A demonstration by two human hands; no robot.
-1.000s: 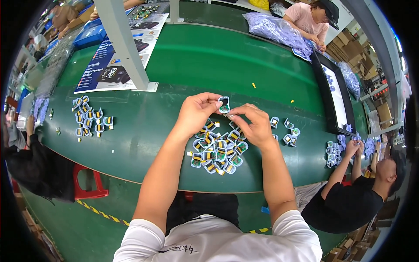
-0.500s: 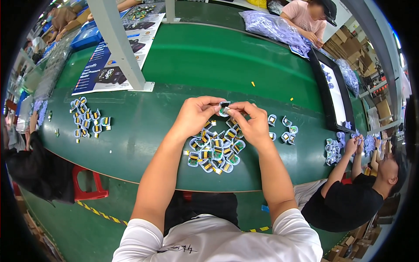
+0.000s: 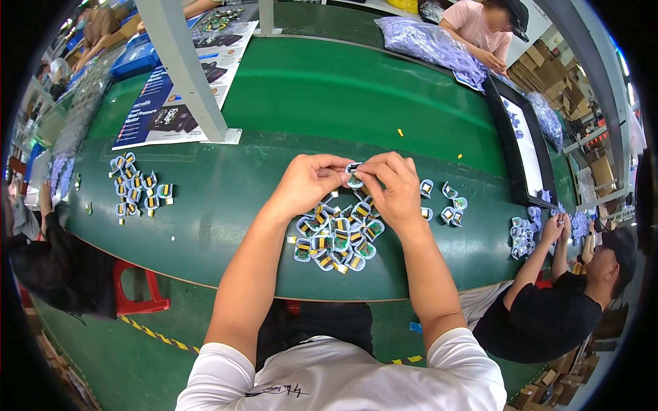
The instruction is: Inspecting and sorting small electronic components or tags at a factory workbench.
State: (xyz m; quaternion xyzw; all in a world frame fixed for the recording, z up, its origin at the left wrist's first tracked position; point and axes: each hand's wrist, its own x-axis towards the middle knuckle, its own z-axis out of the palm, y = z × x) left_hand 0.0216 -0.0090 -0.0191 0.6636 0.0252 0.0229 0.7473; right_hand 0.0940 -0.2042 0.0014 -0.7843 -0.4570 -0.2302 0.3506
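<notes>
Head view: hands [image 3: 391,186] pinch pale-blue casing [image 3: 354,181] above green table [image 3: 226,222]; red stool [image 3: 145,306] lower left.

Near: glossy green floor [image 3: 130,366] is spreading | left: red plastic stool [image 3: 145,305] is standing | far left: grey metal post [image 3: 181,65] is rising

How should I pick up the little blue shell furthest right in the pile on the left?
Probably pinch that blue shell by its outer rim, coming from the right. That side faces bare table, while other shells crowd its left, and the rim looks raised, giving an edge to grip.
</notes>
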